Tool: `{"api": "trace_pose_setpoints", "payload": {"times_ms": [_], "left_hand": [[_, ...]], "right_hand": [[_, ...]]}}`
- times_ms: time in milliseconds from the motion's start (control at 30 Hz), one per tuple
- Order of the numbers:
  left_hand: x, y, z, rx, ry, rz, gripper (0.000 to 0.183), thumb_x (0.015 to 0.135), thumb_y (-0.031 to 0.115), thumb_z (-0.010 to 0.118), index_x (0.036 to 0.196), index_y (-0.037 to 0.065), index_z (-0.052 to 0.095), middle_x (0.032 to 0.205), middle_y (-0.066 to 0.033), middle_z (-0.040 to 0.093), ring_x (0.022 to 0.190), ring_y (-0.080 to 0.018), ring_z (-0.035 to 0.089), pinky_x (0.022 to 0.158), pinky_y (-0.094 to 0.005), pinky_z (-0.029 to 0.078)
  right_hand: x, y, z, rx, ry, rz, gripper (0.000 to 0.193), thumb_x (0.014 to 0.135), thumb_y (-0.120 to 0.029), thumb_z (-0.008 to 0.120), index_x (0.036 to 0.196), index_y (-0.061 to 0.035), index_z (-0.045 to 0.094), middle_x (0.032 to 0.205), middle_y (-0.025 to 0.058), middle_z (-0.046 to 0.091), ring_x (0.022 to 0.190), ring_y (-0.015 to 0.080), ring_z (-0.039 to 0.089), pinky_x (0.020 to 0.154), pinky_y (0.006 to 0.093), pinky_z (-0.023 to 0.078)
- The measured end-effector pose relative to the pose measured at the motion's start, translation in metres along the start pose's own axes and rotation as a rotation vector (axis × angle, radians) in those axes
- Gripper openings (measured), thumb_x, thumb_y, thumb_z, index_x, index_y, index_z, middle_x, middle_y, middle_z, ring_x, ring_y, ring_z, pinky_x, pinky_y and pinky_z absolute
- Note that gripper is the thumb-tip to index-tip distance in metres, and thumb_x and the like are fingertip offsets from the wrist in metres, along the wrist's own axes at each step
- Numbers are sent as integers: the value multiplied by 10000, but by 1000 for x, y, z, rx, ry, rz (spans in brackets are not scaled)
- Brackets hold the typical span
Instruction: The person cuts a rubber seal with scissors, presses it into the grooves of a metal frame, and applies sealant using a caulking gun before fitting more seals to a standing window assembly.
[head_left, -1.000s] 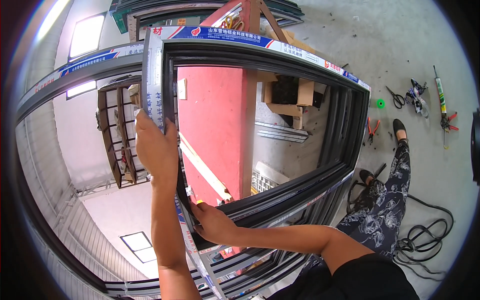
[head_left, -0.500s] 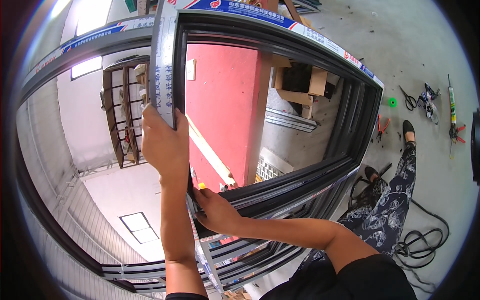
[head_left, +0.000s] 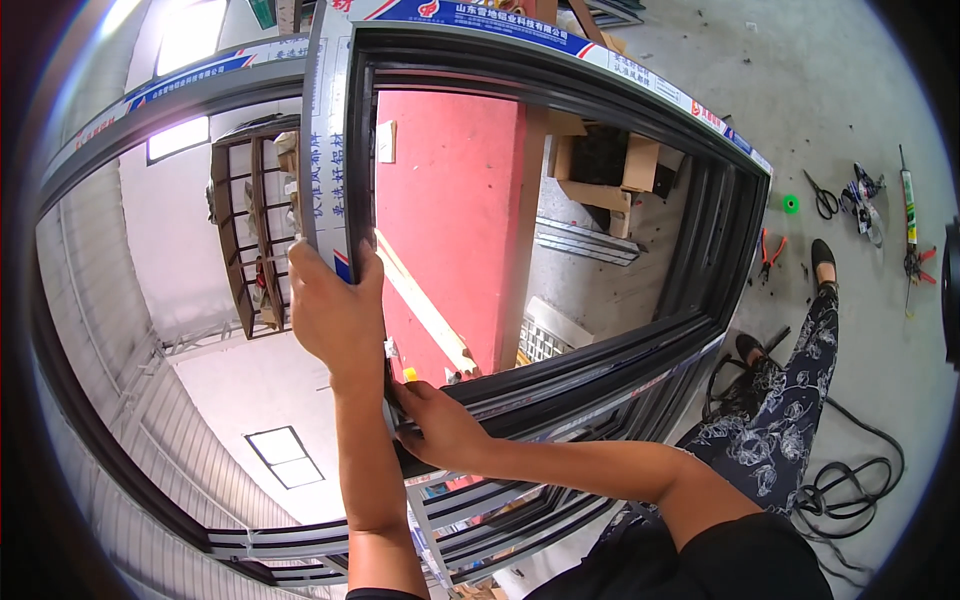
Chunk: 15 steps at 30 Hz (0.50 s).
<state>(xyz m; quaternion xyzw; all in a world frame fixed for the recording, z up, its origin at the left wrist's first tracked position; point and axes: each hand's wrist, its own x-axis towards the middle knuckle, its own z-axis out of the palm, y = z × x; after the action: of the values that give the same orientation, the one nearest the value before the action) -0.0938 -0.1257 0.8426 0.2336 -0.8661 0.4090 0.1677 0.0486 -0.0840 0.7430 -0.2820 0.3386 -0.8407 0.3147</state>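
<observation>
A large dark window frame (head_left: 362, 120) fills the middle, with white and blue printed protective film (head_left: 620, 65) along its outer faces. An upright bar (head_left: 325, 170) divides it in two. My left hand (head_left: 338, 310) is closed around this bar below its middle, thumb on the right side and fingers on the left. Lower down, my right hand (head_left: 445, 428) rests at the bar's foot, where it meets the lower rail (head_left: 590, 375). Its fingers curl against the dark profile there, and their tips are partly hidden. My forearms come close together near the bar.
On the floor to the right lie scissors (head_left: 823, 195), a green roll (head_left: 791, 204), red-handled pliers (head_left: 772, 253), a sealant gun (head_left: 910, 220) and a black coiled cable (head_left: 850, 490). Through the frame show a red panel (head_left: 450, 200), cardboard boxes (head_left: 600, 175) and a wooden shelf (head_left: 255, 220). More frames are stacked below.
My left hand has slid a little down the upright bar. My right hand stays at the bar's foot. The whole view has shifted slightly.
</observation>
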Motion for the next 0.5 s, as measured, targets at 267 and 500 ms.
{"api": "trace_pose_setpoints", "payload": {"times_ms": [267, 500], "left_hand": [[8, 0, 5, -26, -2, 37, 381, 841, 253, 692, 996, 0, 453, 818, -235, 619, 774, -437, 636, 680, -496, 493], [-16, -17, 1, -29, -50, 42, 382, 842, 233, 684, 1050, -8, 472, 912, -237, 612, 832, -438, 623, 695, -502, 484]], "right_hand": [[-6, 0, 1, 57, 19, -16, 684, 790, -65, 667, 1397, 71, 382, 1189, 230, 528, 1000, 388, 572, 864, 421, 494], [-4, -1, -6, 44, -37, 49, 686, 798, -85, 681, 1409, 36, 393, 1211, 223, 527, 1042, 389, 572, 890, 416, 492]]}}
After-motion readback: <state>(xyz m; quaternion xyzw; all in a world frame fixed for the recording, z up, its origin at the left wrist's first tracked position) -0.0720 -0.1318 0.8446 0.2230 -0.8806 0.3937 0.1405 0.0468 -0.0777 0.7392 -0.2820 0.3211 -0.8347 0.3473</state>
